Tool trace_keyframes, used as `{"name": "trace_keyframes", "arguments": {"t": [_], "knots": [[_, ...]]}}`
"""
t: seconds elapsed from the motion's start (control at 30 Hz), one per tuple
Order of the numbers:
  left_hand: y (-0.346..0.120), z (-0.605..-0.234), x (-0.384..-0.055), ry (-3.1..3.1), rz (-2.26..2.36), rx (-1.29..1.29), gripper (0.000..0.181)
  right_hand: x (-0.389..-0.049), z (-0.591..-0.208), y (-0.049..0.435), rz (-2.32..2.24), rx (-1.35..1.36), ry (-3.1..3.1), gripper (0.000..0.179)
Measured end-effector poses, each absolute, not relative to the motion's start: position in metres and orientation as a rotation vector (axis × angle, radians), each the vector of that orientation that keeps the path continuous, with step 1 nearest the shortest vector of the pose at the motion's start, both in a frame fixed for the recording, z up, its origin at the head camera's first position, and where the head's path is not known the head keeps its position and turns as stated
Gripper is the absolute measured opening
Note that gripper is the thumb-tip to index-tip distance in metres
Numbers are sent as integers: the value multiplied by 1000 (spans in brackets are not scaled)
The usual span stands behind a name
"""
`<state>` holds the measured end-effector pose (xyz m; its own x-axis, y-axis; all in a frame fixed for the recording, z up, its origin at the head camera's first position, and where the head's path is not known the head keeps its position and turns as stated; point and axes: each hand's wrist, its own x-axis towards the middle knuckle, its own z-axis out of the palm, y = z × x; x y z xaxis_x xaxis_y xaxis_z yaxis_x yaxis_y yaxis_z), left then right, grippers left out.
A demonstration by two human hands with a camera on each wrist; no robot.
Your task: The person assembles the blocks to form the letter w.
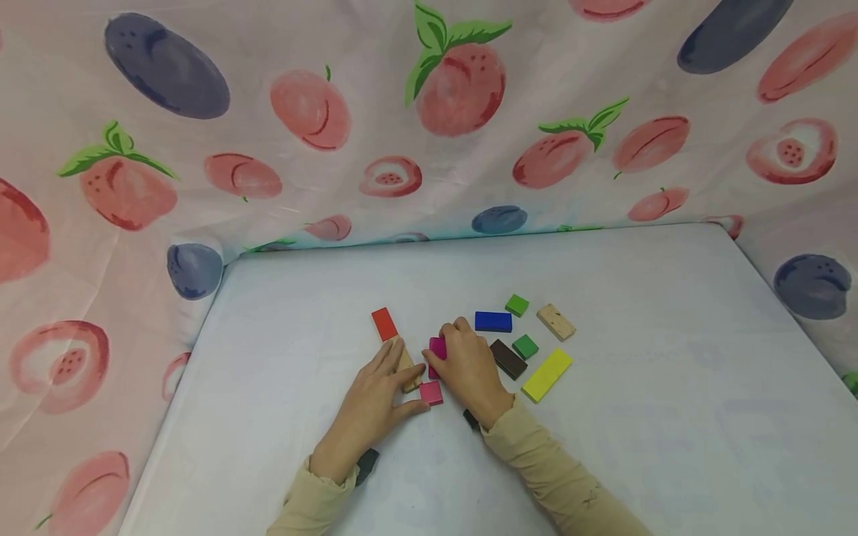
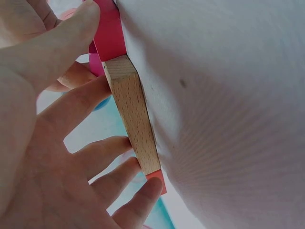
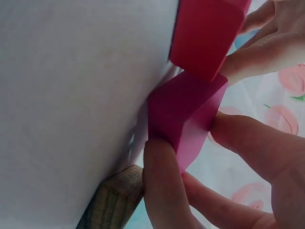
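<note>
In the head view, my left hand point(image 1: 372, 391) lies along a natural wood block point(image 1: 405, 363), its spread fingertips touching the block's side. Its thumb reaches beside a small pink block point(image 1: 431, 393) at the near end of the wood. A red block point(image 1: 385, 324) meets the wood's far end. My right hand point(image 1: 472, 372) pinches a magenta block point(image 3: 195, 119) between thumb and fingers. In the right wrist view, one corner of that block meets the pink block point(image 3: 207, 38). The wood block point(image 2: 133, 114) shows its long side in the left wrist view.
Right of the hands lie a blue block point(image 1: 493, 321), a dark brown block point(image 1: 509, 359), a yellow block point(image 1: 547, 374), a speckled wood block point(image 1: 556, 322) and two green blocks point(image 1: 517, 305). A dark piece point(image 1: 471, 419) is partly hidden under the right wrist. Fruit-printed cloth point(image 1: 462, 164) hangs behind the table.
</note>
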<state>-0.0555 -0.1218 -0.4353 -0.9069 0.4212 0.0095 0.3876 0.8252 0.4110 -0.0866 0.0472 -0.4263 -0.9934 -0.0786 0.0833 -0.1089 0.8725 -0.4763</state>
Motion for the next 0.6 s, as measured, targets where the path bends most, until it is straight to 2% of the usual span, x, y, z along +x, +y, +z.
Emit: {"name": "trace_keyframes", "arguments": {"t": [0.6], "knots": [[-122,-435,-55,2920,646,638,59,-86,-422,53,863,213,-2998,26]]}}
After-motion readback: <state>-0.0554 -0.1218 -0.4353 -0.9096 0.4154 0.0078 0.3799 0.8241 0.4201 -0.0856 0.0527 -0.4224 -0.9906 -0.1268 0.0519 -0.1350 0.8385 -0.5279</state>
